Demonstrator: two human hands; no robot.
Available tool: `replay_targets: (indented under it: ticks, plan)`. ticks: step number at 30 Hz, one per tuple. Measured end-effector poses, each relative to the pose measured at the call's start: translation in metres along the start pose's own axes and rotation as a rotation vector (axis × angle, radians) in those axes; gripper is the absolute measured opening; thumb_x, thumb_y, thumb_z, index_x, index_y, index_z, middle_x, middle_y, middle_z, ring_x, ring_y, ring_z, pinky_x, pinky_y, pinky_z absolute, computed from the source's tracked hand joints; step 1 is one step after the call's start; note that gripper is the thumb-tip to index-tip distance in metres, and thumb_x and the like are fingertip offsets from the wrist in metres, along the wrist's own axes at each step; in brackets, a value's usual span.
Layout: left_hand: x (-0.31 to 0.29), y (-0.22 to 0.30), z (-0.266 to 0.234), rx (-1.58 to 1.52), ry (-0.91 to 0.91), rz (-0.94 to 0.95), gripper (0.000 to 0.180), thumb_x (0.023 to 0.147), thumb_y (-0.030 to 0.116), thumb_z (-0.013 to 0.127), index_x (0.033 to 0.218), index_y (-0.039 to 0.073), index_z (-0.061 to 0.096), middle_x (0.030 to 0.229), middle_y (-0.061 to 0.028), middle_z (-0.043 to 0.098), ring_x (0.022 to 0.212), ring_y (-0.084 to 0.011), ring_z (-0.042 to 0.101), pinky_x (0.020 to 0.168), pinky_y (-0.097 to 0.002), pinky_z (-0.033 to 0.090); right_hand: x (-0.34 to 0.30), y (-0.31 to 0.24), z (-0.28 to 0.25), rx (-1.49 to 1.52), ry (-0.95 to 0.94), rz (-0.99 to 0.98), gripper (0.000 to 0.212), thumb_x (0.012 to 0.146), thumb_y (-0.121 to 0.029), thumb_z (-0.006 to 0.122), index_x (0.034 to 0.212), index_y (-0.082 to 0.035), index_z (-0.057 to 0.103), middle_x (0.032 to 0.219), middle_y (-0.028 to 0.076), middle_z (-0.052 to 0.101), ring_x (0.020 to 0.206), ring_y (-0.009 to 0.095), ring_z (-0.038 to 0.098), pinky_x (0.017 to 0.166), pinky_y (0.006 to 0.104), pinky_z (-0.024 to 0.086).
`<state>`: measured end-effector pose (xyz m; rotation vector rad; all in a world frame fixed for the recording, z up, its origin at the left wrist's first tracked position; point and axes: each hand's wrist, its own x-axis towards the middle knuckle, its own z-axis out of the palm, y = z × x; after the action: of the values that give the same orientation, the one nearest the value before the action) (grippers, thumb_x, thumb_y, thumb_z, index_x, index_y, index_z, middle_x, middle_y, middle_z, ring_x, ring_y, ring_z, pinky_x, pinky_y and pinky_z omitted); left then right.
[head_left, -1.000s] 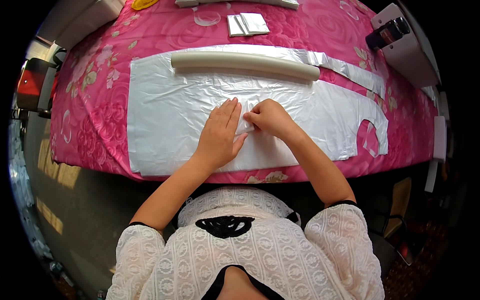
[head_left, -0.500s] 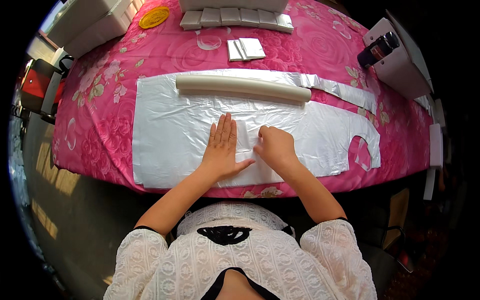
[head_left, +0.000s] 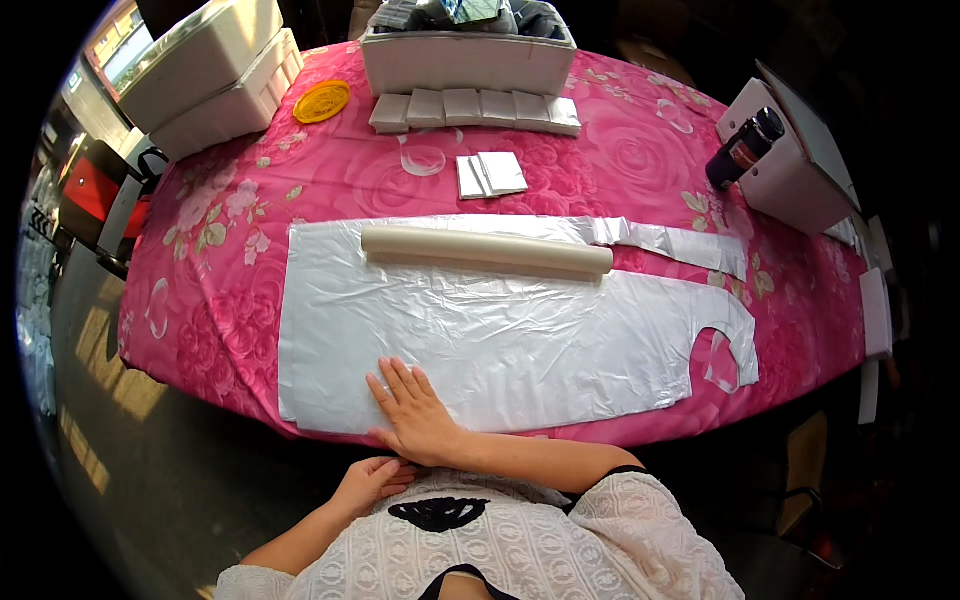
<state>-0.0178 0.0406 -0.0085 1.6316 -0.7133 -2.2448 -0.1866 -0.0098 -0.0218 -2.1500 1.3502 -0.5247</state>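
A flat silvery-white plastic apron [head_left: 480, 350] lies across the near part of the table, its rounded loop at the right end. My right hand [head_left: 418, 415] rests palm down on its near edge, fingers spread, with the forearm crossing leftward in front of me. Just below, my left hand [head_left: 370, 487] is off the table close to my body. Its fingers stretch loosely to the right beneath the right wrist, partly hidden, with nothing seen in them. A pale smooth tube [head_left: 487, 250] lies lengthwise on the apron's far part, apart from both hands.
Small folded white packets [head_left: 492, 174] lie beyond the apron. A row of similar packets [head_left: 480, 108] lines a white foam box [head_left: 470, 62]. Stacked foam boxes [head_left: 215, 90], a yellow woven disc [head_left: 321, 102], a dark bottle [head_left: 745, 148] and a white box [head_left: 790, 170] stand around the pink tablecloth [head_left: 230, 310].
My right hand has gone left and nearer, from a curled pose to flat on the apron's edge. The left hand has left the apron and drawn back to my body. The view has tilted up.
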Motion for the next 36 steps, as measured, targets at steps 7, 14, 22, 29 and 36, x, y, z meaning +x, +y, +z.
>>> replay_targets:
  ticks: [7,14,22,29,36]
  plan:
    - [-0.011,0.043,0.003,0.875,0.18,0.204,0.022,0.079,0.009,0.063,0.099,-0.001,0.063,0.095,-0.0152,0.065,0.084,-0.0145,0.063,0.07,-0.026,0.05,0.005,-0.002,-0.025,0.097,-0.192,-0.38,0.028,0.077,-0.02,0.059,0.099,-0.002,0.061,0.132,0.02,0.041,0.133,0.036,0.023,0.107,0.0466,0.02]
    - [-0.002,0.079,0.013,0.674,0.286,0.918,0.025,0.072,0.0,0.063,0.097,0.002,0.06,0.108,-0.0116,0.061,0.093,-0.0212,0.06,0.077,-0.0299,0.049,0.05,0.075,-0.129,0.201,0.074,-0.226,0.011,0.075,-0.011,0.068,0.082,-0.005,0.061,0.089,0.006,0.06,0.09,0.026,0.053,0.077,0.0367,0.045]
    - [0.013,0.065,0.012,0.542,0.1,0.766,0.025,0.074,-0.002,0.058,0.098,0.002,0.059,0.108,-0.0113,0.061,0.097,-0.0221,0.059,0.081,-0.032,0.049,0.135,0.254,-0.221,0.188,0.54,0.542,0.025,0.079,-0.024,0.063,0.094,-0.003,0.066,0.082,0.011,0.067,0.072,0.021,0.063,0.065,0.0322,0.049]
    - [0.024,0.084,-0.02,1.225,0.411,1.233,0.032,0.069,0.003,0.063,0.101,0.003,0.058,0.109,-0.0132,0.058,0.095,-0.0321,0.057,0.083,-0.0386,0.046,0.131,0.249,-0.205,-0.261,0.651,0.576,0.041,0.077,-0.031,0.064,0.106,-0.003,0.062,0.107,0.018,0.06,0.101,0.034,0.056,0.085,0.0403,0.045]
    - [0.007,0.062,-0.064,1.248,0.574,1.116,0.032,0.072,0.005,0.063,0.103,0.002,0.057,0.112,-0.014,0.057,0.101,-0.0321,0.054,0.087,-0.0393,0.044,0.02,0.175,-0.21,-0.109,0.2,0.189,0.042,0.08,-0.023,0.064,0.118,-0.005,0.056,0.112,0.013,0.058,0.105,0.028,0.053,0.091,0.0352,0.041]
